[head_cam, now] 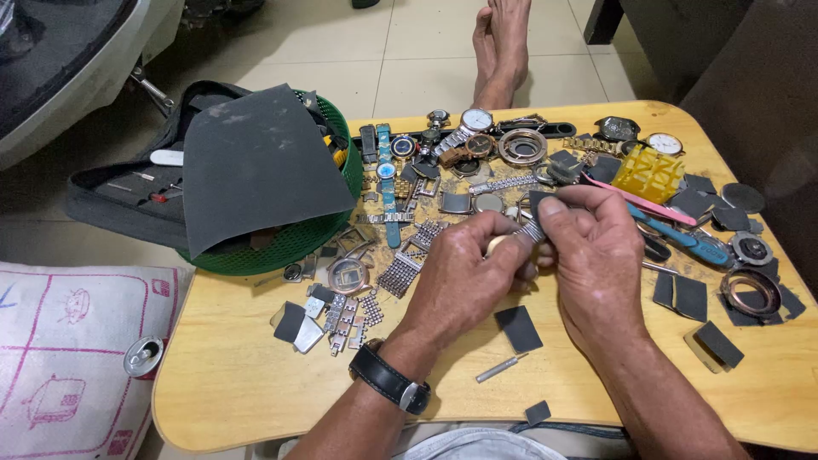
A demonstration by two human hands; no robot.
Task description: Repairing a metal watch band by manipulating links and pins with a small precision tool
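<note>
Wooden low table (596, 400) serves as reference. Above its centre, left hand (464, 277) and right hand (596, 255) meet, fingertips touching. Both are closed in a pinch on a short piece of metal watch bracelet (530, 231); a pale rounded part shows at the left thumb, kind not resolvable. Left wrist carries a black-strapped wristwatch (390, 381). On the table just below the hands: a dark square of abrasive paper (518, 328) and a small metal pin (498, 368). Toward the table's far edge: a spread of watches and watch cases (477, 136). Toward its left side: loose bracelet links (345, 313). At its far left corner: a green mesh basket (294, 243) under a large grey abrasive sheet (256, 166). At the right side: a blue-handled tool (682, 238).
</note>
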